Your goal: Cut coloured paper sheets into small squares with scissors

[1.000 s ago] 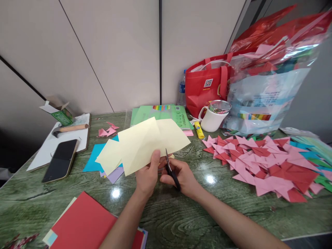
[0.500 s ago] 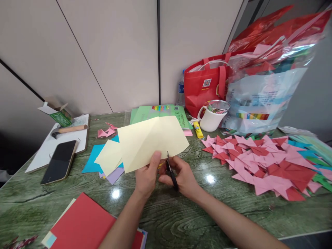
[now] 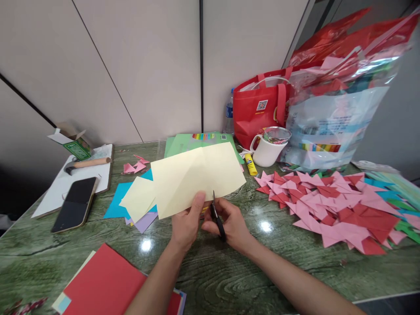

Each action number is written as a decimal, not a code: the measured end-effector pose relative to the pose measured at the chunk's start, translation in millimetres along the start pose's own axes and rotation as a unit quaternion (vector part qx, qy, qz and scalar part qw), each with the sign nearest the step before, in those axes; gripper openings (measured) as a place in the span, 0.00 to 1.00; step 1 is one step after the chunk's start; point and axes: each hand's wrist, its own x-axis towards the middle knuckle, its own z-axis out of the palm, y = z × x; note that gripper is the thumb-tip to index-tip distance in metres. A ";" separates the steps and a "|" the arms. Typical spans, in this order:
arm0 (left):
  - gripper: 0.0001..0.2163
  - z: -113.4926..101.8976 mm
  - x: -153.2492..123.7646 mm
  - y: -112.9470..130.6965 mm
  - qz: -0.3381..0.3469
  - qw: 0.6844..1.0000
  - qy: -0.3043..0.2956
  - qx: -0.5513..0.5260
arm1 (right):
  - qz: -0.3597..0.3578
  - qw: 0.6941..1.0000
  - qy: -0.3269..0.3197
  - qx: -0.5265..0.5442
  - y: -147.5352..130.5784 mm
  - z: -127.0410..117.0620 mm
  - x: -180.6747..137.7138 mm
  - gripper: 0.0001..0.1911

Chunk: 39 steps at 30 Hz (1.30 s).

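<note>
My left hand (image 3: 186, 224) pinches the near edge of a pale yellow sheet of paper (image 3: 197, 177), holding it up above the green table (image 3: 229, 271). The sheet shows fold creases. My right hand (image 3: 231, 224) grips black scissors (image 3: 217, 216), whose blades point up and meet the sheet's lower edge just right of my left thumb. Under the sheet lie loose squares of yellow, blue and purple paper (image 3: 138, 205).
A heap of folded pink and red paper pieces (image 3: 331, 205) covers the right side. A white mug (image 3: 267, 148), glue stick (image 3: 251, 164), red bag (image 3: 262, 107) and plastic bag (image 3: 334, 105) stand behind. A phone (image 3: 77, 203), hammer (image 3: 87, 163) and red paper stack (image 3: 105, 284) lie left.
The yellow sheet has shifted slightly right and tilted up. The scissors stay at its lower edge, with both hands almost in the same place.
</note>
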 end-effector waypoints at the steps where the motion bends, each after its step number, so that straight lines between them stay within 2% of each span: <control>1: 0.22 -0.3 0.0 -0.4 -0.002 1.000 -0.001 0.000 | 0.001 1.000 -0.001 -0.001 -0.1 -0.1 0.0 0.19; 14: 0.22 0.3 1.3 -2.7 0.012 1.000 0.003 -0.021 | 0.031 0.999 -0.008 0.037 -1.2 0.7 0.8 0.19; 29: 0.24 0.3 3.3 -6.2 0.035 0.998 0.042 -0.027 | 0.051 0.998 -0.002 0.046 0.3 1.7 0.6 0.17; 32: 0.24 1.6 4.4 -6.0 0.021 0.998 0.037 -0.042 | 0.071 0.996 0.001 0.055 0.6 2.2 1.6 0.17; 39: 0.20 5.8 10.0 -4.3 -0.075 0.995 0.044 -0.042 | 0.142 0.988 -0.040 0.052 -1.1 0.3 5.5 0.21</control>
